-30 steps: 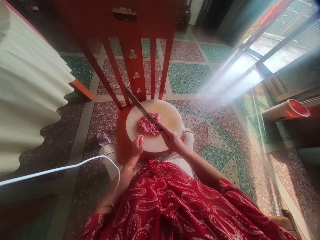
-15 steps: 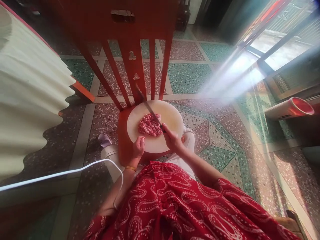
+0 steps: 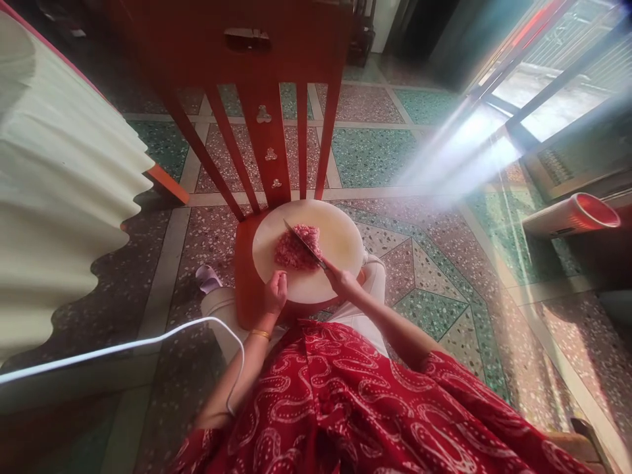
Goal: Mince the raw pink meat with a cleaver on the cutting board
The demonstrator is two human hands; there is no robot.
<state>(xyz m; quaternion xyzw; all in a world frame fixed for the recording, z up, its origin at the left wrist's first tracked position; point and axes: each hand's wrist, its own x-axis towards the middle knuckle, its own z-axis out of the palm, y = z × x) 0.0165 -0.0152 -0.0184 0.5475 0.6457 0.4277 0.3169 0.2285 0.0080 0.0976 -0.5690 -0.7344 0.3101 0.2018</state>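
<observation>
Left edge: pale cloth [image 3: 59, 191] hung in folds, wavy hem toward centre. Below it, white cable [image 3: 148, 340] strung in from the lower left, looped down across the left forearm. Slipper [image 3: 208, 279], light purple, seen on the floor left of centre.

Red-brown chair [image 3: 245, 280] next: slatted back filling the upper middle, pierced by small cutouts; seat partly covered by the board. Left hand [image 3: 276, 291] held at the board's lower-left rim, fingers curled into a loose fist, just below the meat; contact with the board can't be told. Gold bangle [image 3: 260, 334] worn on that wrist.

Round pale board [image 3: 340, 224] set on the seat, mid-frame. Minced meat [image 3: 291, 255] heaped on it, left of its middle. Knife [image 3: 302, 241] laid diagonally over the meat, tip toward the upper left; depth of cut can't be told. Handle clamped in the right hand [image 3: 343, 283], over the board's lower-right part. Hands kept apart.

Red patterned shirt [image 3: 320, 395] seen bottom centre. Terrazzo floor [image 3: 372, 155] lit by glare, upper right. Bin [image 3: 553, 220], pale outside, red inside, tilted in view at the right edge.
</observation>
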